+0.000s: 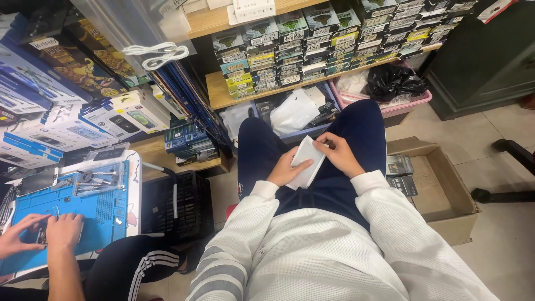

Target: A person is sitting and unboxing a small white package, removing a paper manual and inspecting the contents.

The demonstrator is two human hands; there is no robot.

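Over the lap, a flat white packet [307, 161] is pinched between the left hand [286, 170] and right hand [340, 156] — a cardboard box [440, 189] sits at three o'clock, a black crate [178, 206] at nine, a co-worker's hands [47, 231] beyond.

Small white flat box [308, 161], rectangular, plain face up, tilted diagonally, long axis running lower-left to upper-right. Held over lap above dark trousers, between both thighs. Lower-left edge cradled from beneath, upper-right corner pinched. Closed as far as visible; underside hidden.
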